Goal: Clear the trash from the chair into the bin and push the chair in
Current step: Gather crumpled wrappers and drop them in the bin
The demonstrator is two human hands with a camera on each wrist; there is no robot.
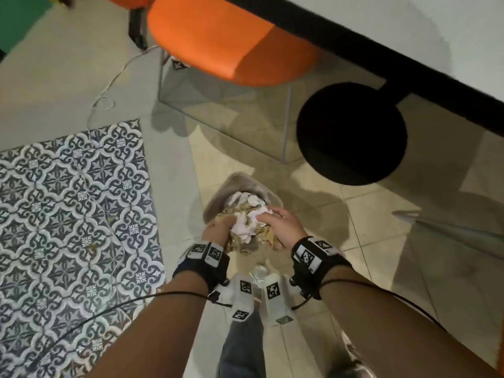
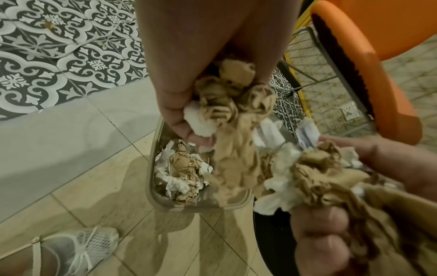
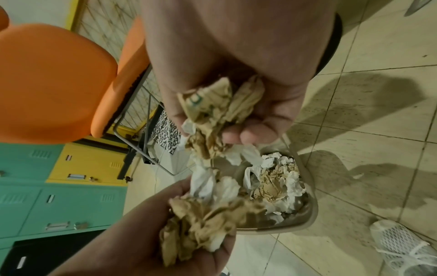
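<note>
Both my hands hover over a small beige bin (image 1: 218, 196) on the floor, each gripping a wad of crumpled brown and white paper trash (image 1: 245, 227). My left hand (image 1: 218, 230) curls round its wad (image 2: 224, 104); my right hand (image 1: 281, 226) curls round another (image 3: 212, 110). The bin (image 2: 151, 168) (image 3: 309, 211) holds more crumpled paper (image 2: 184, 168). The orange chair (image 1: 218, 39) stands beyond the bin, its seat partly under the table; no trash shows on the visible part of the seat.
A table with a black edge (image 1: 381, 58) and a round black base (image 1: 351, 132) stands at the right. The patterned tile patch (image 1: 73, 203) lies left. A white cable (image 1: 114, 80) trails on the floor. My white shoes (image 2: 78, 246) stand near the bin. Green and yellow lockers (image 3: 59, 186) line the wall.
</note>
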